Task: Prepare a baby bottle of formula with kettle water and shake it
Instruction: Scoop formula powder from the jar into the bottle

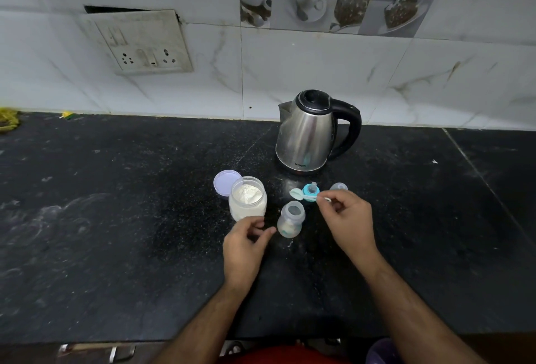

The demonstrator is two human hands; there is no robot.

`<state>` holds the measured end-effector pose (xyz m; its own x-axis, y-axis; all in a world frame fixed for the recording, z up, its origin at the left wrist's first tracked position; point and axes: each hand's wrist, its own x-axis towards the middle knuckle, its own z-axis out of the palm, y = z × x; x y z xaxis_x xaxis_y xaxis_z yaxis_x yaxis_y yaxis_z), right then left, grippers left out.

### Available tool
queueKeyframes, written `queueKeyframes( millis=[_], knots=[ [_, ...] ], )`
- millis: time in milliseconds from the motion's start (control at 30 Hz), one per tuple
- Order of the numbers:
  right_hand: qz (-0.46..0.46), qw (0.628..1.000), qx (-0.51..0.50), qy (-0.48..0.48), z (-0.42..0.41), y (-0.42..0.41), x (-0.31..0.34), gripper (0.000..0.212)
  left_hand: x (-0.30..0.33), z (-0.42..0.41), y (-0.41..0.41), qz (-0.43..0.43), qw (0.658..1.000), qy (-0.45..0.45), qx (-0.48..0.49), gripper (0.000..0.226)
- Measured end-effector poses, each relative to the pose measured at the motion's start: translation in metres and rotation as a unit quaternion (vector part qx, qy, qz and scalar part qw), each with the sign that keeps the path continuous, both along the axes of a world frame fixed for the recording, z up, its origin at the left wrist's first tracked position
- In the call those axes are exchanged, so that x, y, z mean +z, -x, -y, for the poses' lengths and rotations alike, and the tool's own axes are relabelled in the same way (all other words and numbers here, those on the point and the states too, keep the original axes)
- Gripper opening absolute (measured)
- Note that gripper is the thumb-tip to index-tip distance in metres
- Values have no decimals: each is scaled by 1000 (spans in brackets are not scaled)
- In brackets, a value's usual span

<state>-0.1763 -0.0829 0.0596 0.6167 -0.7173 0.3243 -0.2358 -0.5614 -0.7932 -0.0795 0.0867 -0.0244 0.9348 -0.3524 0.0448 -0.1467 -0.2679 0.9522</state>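
Right hand [346, 216] pinching scoop [298, 193] handle (fingers curled), left hand [246, 240] loosely cupped

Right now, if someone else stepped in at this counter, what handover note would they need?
Left hand: empty, fingers loosely curled beside the open baby bottle.
Right hand: pinching the handle of the scoop, whose bowl lies by the teal nipple ring.
Formula jar open, its lid behind it; bottle cap to the right; kettle at the back, lid shut.
Done: jar and bottle opened; the bottle seems to hold some powder.
Left: pour water, screw on the nipple ring, cap, shake.
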Motion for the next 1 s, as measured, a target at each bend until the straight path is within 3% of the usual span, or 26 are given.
queueKeyframes(
  millis=[133,233,333,433,600,700,833,1000],
  knots=[
    [9,998,34,-61,-5,-29,14,12,6,-22,-18,28,995,21,90,27],
    [-4,996,85,-18,-12,-55,22,12,7,-29,-33,30,995,-3,97,38],
    [-96,980,162,59,-16,-81,27,16,9,-30,-43,31,997,-18,69,50],
    [-239,934,227,135,-20,-105,28,22,8,-28,-51,30,998,-42,33,61],
    [-349,889,260,145,-25,-125,23,24,6,-26,-59,21,998,-55,0,70],
    [-345,894,253,131,-21,-127,21,21,5,-25,-62,12,998,-52,-14,70],
    [-307,931,185,76,-9,-125,16,27,6,-23,-65,13,998,-55,-22,64],
    [-359,909,210,17,-2,-130,4,22,7,-20,-70,8,998,-54,-22,62]
  ],
)
